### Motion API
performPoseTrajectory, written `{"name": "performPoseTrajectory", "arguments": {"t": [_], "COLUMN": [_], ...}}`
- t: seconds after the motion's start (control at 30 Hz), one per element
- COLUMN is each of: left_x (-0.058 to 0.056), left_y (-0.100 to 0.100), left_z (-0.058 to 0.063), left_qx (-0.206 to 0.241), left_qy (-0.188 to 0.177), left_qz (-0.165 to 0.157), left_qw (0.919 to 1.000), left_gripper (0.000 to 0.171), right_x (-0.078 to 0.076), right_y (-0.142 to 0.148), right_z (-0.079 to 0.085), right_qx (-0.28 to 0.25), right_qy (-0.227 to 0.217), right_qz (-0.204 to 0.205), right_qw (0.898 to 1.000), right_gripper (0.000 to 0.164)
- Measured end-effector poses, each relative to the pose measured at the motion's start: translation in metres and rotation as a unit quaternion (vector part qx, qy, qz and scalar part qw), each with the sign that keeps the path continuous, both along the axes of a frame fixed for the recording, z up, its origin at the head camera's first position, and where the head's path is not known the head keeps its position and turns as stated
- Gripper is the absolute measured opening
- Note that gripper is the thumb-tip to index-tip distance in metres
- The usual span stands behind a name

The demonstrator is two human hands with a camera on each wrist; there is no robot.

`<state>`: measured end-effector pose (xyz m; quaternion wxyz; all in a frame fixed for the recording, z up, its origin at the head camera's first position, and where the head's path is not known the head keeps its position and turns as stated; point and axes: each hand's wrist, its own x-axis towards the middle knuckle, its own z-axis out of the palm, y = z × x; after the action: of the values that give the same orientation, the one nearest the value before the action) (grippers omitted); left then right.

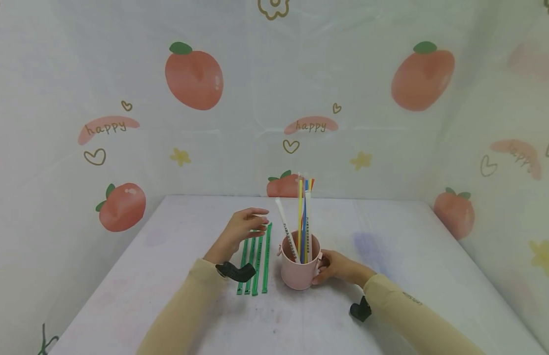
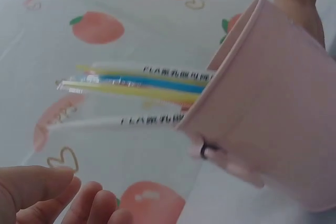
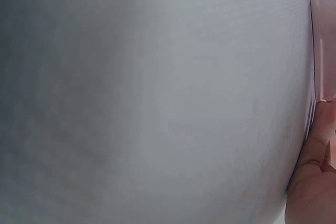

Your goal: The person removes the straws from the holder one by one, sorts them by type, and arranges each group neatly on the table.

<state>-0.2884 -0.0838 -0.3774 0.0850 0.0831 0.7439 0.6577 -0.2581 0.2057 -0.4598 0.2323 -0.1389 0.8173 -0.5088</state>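
A pink cup [image 1: 296, 277] with side lugs stands upright on the table, holding colourful straws [image 1: 300, 212] and white paper-wrapped straws [image 1: 286, 228] with dark print. My right hand [image 1: 341, 267] grips the cup low on its right side, by the lug; the right wrist view catches only part of that hand [image 3: 314, 182] at its edge. Left of the cup lie several green-wrapped straws [image 1: 267, 256] side by side. Above their far ends hovers my left hand [image 1: 238, 230], fingers loosely bent and apart from the cup. No object shows in its fingers [image 2: 102, 203] in the left wrist view.
The table [image 1: 389, 305] has a pale cloth with a faint bluish smudge [image 1: 371, 251] to the right of the cup. Behind it hangs a white curtain [image 1: 252, 79] printed with peaches, hearts and flowers. A dark green cord [image 1: 44, 340] shows at the lower left.
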Motion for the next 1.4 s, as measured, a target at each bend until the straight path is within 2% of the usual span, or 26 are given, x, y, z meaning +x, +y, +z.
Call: {"name": "performPoseTrajectory", "arguments": {"t": [0.27,0.5,0.77,1.03,1.17,1.3,1.4], "left_x": [0.008,0.01,0.011,0.032,0.036,0.036,0.027], "left_y": [0.016,0.025,0.033,0.041,0.043,0.044,0.045], "left_z": [0.005,0.001,-0.005,0.014,0.015,0.013,0.002], "left_qx": [0.032,0.057,0.053,0.02,0.026,0.029,0.032], "left_qy": [0.012,0.01,0.023,0.019,0.023,0.02,0.024], "left_qz": [-0.011,-0.017,-0.022,-0.016,-0.011,-0.008,-0.005], "left_qw": [0.9994,0.9982,0.9981,0.9995,0.9993,0.9993,0.9992], "left_gripper": [0.03,0.035,0.037,0.038,0.036,0.033,0.033], "right_x": [-0.001,-0.001,-0.001,0.0,0.001,0.001,0.0], "right_y": [0.0,0.0,0.0,0.0,0.0,0.0,0.0], "right_z": [0.0,0.0,0.0,0.0,0.001,0.001,0.0], "right_qx": [0.003,-0.008,-0.012,-0.028,-0.033,-0.034,-0.027], "right_qy": [0.0,0.002,-0.001,-0.004,-0.008,-0.009,-0.01], "right_qz": [-0.004,0.003,0.007,0.01,0.009,0.007,0.003], "right_qw": [1.0,1.0,1.0,1.0,0.999,0.999,1.0], "right_gripper": [0.056,0.054,0.053,0.053,0.055,0.056,0.057]}}
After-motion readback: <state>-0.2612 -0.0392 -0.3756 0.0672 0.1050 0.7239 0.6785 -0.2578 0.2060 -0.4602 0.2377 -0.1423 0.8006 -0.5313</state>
